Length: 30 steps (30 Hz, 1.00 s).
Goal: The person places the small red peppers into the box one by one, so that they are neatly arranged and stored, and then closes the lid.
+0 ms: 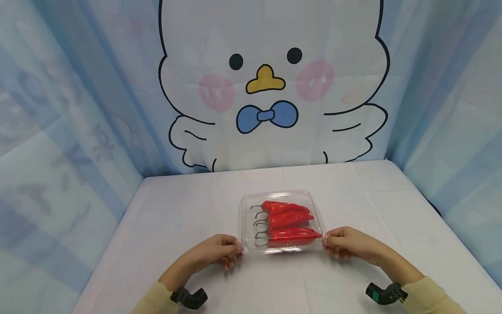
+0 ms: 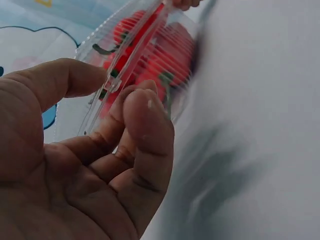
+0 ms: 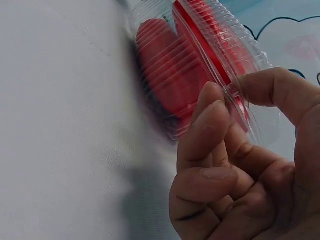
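A clear plastic clamshell box (image 1: 248,222) lies on the white table, its lid down over several red chili peppers (image 1: 290,218) with green stems pointing left. At the box's near left corner, my left hand (image 1: 219,252) pinches the rim between thumb and fingers. My right hand (image 1: 349,244) pinches the rim at the near right corner the same way. Up close in the left wrist view, the thumb and index finger meet on a small tab of the box edge (image 2: 114,82). The right wrist view shows the rim (image 3: 232,90) held between thumb and fingertips.
The white-covered table (image 1: 188,205) reaches back to a hanging cloth (image 1: 274,144) printed with a cartoon chick. Blue patterned curtains (image 1: 59,152) close off the left and right sides. A dark strap device (image 1: 190,298) sits on each wrist.
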Each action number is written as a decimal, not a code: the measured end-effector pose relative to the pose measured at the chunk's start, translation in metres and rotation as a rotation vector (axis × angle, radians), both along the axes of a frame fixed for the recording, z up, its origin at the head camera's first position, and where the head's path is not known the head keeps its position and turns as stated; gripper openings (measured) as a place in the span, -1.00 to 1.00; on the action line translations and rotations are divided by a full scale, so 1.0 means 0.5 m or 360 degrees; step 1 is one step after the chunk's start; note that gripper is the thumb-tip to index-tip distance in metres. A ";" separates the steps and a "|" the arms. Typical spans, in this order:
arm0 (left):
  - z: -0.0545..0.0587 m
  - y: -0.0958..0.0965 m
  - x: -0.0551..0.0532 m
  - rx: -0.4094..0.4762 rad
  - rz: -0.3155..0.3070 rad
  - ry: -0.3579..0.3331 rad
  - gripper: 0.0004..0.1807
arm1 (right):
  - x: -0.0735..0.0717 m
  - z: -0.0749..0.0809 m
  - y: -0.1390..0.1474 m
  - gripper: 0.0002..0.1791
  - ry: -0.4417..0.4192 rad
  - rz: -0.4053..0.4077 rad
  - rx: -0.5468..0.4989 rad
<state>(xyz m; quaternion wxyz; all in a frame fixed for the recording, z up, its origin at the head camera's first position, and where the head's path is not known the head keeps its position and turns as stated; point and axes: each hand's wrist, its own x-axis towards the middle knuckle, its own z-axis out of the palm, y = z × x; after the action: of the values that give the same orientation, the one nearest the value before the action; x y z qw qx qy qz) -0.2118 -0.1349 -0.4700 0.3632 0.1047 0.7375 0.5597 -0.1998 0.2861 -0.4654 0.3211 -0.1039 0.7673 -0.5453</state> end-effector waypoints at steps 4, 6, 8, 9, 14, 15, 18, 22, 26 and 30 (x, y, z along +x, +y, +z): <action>-0.006 0.006 0.007 0.0037 0.0038 -0.0005 -0.78 | 0.000 -0.006 0.000 -0.62 -0.0027 -0.0038 -0.0038; -0.013 0.008 0.008 0.0036 0.0090 -0.0012 -0.80 | -0.002 -0.010 -0.001 -0.63 -0.0038 -0.0052 -0.0047; -0.018 0.011 0.008 0.0034 0.0148 -0.0012 -0.81 | -0.004 -0.013 -0.003 -0.64 -0.0046 -0.0061 -0.0051; -0.021 0.012 0.007 0.0033 0.0176 -0.0009 -0.82 | -0.005 -0.014 -0.004 -0.64 -0.0041 -0.0065 -0.0052; -0.027 0.017 -0.009 0.0052 0.0299 0.0045 -0.82 | -0.015 -0.015 -0.011 -0.62 -0.0003 -0.0124 -0.0053; -0.028 0.017 -0.013 0.0058 0.0317 0.0055 -0.82 | -0.017 -0.014 -0.013 -0.62 0.0000 -0.0139 -0.0051; -0.026 0.018 -0.023 0.0066 0.0355 0.0075 -0.83 | -0.025 -0.013 -0.017 -0.62 -0.0007 -0.0172 -0.0047; -0.023 0.019 -0.034 0.0089 0.0370 0.0074 -0.80 | -0.035 -0.013 -0.021 -0.62 -0.0011 -0.0217 -0.0037; -0.023 0.021 -0.042 0.0094 0.0380 0.0074 -0.76 | -0.045 -0.017 -0.023 -0.63 -0.0012 -0.0270 -0.0059; -0.025 0.025 -0.048 0.0080 0.0417 0.0057 -0.77 | -0.051 -0.019 -0.024 -0.65 -0.0026 -0.0309 -0.0115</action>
<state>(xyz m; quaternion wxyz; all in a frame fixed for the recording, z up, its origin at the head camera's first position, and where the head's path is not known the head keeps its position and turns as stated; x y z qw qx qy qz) -0.2360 -0.1226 -0.4823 0.2712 0.0265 0.7370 0.6185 -0.2250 0.2742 -0.4750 0.2691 -0.0361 0.7510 -0.6019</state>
